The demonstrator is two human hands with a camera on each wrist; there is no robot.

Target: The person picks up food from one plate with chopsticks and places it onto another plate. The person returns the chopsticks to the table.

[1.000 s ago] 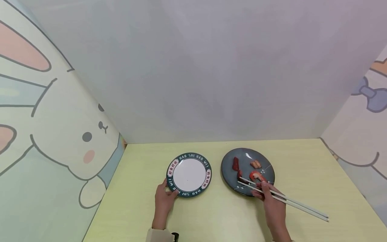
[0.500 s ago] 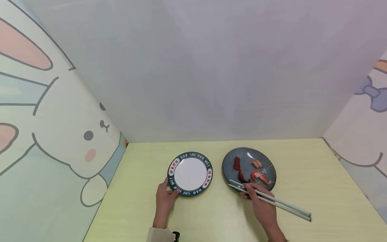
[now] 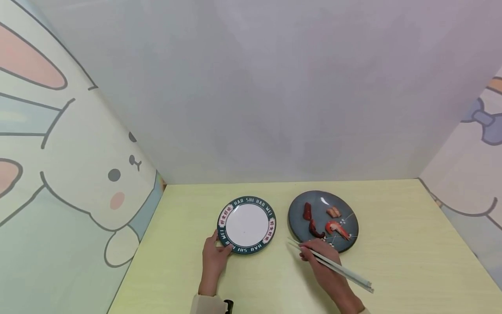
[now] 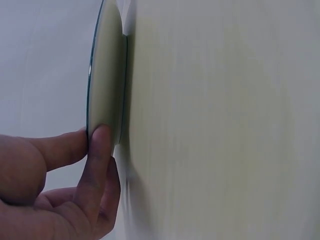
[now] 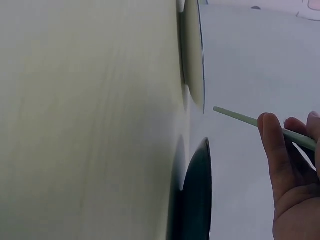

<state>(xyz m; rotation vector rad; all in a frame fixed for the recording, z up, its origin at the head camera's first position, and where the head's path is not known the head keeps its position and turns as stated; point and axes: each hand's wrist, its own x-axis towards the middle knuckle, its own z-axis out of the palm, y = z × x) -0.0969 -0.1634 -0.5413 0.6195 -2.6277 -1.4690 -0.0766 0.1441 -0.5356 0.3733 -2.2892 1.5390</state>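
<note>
My left hand [image 3: 215, 257] pinches the near-left rim of a white plate [image 3: 247, 224] with a green lettered border. In the left wrist view, thumb and fingers grip that plate's edge [image 4: 107, 75]. Pale chopsticks [image 3: 347, 272] are held in my right hand [image 3: 323, 268], at the near side of a dark grey plate [image 3: 300, 207]. Their tips point left, toward the gap between both plates, with nothing between them. On the dark plate lie a red-orange shrimp [image 3: 338, 229], a dark red piece [image 3: 307, 211], a curved darker piece [image 3: 315, 229] and a light brown piece [image 3: 334, 212].
Both plates rest on a pale yellow table [image 3: 176, 226]. A grey wall [image 3: 274, 109] stands at its back, and side panels bear rabbit drawings [image 3: 86, 165]. In the right wrist view, the dark plate's underside [image 5: 197, 195] appears below the white plate [image 5: 194, 55].
My right hand has drawn the chopsticks left and toward me, away from the food pieces, which stay on the dark plate. The left hand keeps its grip on the white plate.
</note>
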